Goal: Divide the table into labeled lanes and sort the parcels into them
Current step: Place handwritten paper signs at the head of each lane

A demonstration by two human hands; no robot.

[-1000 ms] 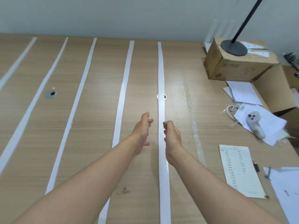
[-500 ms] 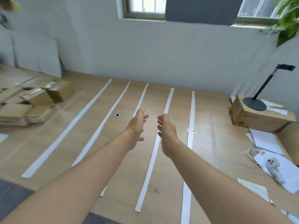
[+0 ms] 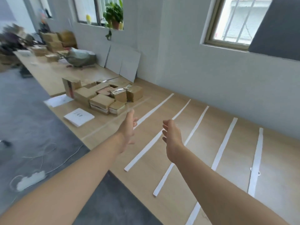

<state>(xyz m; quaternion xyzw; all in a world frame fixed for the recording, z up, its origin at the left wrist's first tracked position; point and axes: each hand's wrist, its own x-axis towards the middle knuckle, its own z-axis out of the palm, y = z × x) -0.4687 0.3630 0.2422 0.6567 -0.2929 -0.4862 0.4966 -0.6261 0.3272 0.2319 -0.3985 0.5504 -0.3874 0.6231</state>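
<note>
Several white paper strips (image 3: 148, 151) run across the wooden table (image 3: 279, 159) and split it into lanes. A pile of brown cardboard parcels (image 3: 100, 96) sits on the table to the left of the lanes. Two white paper sheets (image 3: 79, 117) lie near the front edge beside the pile; one carries handwriting. My left hand (image 3: 128, 130) and my right hand (image 3: 172, 137) are stretched out above the lanes, palms facing each other, fingers relaxed, holding nothing.
White boards (image 3: 123, 60) lean on the wall behind the parcels. Further left the table carries more boxes (image 3: 53, 41) and a grey bag (image 3: 81, 57). A power strip with cables (image 3: 30, 180) lies on the grey floor at the left.
The view has swung left, from the table's right end with the lamp box to the parcel pile. Both hands stay raised and empty, a little further apart.
</note>
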